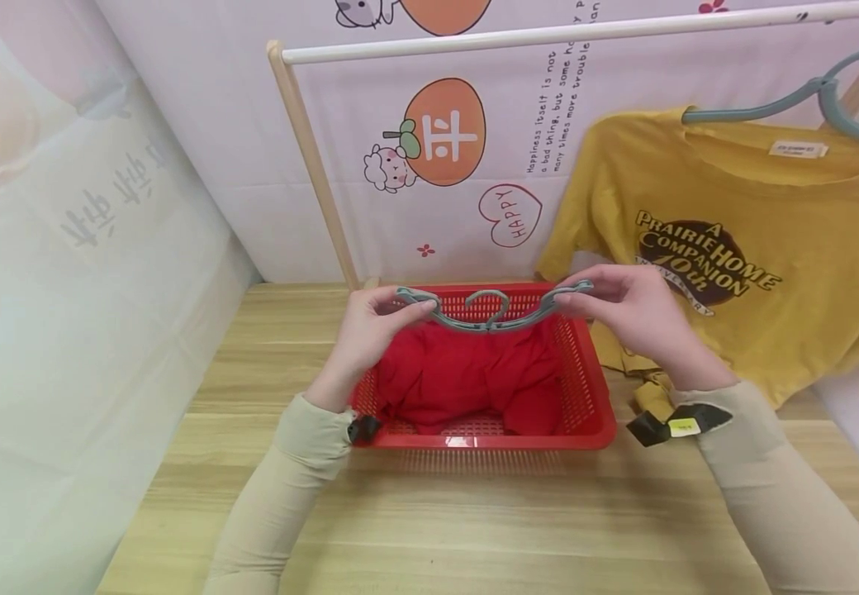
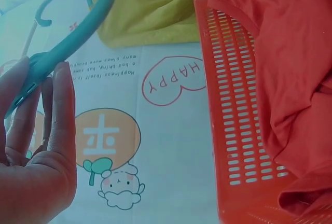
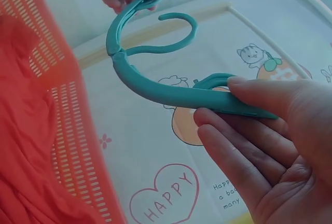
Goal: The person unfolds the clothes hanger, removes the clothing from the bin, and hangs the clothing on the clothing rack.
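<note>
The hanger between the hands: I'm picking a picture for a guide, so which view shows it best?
The right wrist view: the hanger looks largest there, with hook and both sides visible. The head view shows it smaller; the left wrist view mainly its near side, running to the top edge.

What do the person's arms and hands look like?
The sleeves are long and beige. A black piece shows at the left cuff; the black piece at the right cuff has a small yellow label. The left hand and right hand wear no gloves.

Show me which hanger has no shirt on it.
The hanger that the left hand and right hand grip at its two ends; it is bare, while the other hanger carries the yellow shirt.
</note>
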The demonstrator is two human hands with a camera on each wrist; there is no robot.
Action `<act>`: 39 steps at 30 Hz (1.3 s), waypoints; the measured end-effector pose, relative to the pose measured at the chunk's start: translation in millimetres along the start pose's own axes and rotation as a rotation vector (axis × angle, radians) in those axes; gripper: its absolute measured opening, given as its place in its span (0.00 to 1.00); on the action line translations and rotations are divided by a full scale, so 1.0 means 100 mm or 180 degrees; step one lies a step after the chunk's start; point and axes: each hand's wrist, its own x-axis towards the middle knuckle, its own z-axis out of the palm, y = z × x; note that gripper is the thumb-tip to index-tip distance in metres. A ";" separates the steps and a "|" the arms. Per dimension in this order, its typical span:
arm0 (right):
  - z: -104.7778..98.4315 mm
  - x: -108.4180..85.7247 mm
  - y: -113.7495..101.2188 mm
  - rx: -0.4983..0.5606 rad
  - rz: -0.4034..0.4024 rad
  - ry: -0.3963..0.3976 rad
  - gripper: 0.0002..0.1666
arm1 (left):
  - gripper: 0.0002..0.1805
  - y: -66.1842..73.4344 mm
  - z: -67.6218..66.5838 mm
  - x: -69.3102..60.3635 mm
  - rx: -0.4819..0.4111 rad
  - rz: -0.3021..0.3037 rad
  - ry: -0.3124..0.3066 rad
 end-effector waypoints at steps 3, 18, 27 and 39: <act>-0.01 -0.01 0.00 0.0129 -0.0012 0.0060 0.15 | 0.10 0.00 -0.02 0.00 -0.0137 -0.0013 0.0042; -0.08 -0.05 -0.02 0.1089 -0.0005 0.0213 0.16 | 0.06 -0.03 -0.08 0.00 -0.0519 -0.0053 0.0231; -0.06 -0.05 0.00 0.1709 -0.0073 0.0325 0.11 | 0.04 -0.04 -0.09 0.03 -0.0602 -0.0086 0.0225; 0.02 -0.04 0.00 0.2756 -0.0058 0.0393 0.07 | 0.07 0.00 0.00 0.02 -0.0744 -0.0086 0.0114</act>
